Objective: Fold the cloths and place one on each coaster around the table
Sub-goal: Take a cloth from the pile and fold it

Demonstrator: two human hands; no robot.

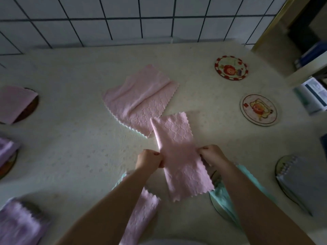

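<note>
No text can be read anywhere; only cartoon pictures are seen on the two bare coasters [231,67] [258,109]; print on the box [314,95] is blurred.

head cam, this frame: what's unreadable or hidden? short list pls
- Coaster under the teal cloth: head view, mostly covered by the cloth and the right hand's forearm.
- Far-left coaster: design hidden by a folded pink cloth.
- Purple cloth, bottom left: blurred and cut off by the frame edge.
- Left hand fingers: curled behind the held pink cloth, so the grip is unclear.
- Grey cloth, right: its coaster barely shows.
</note>
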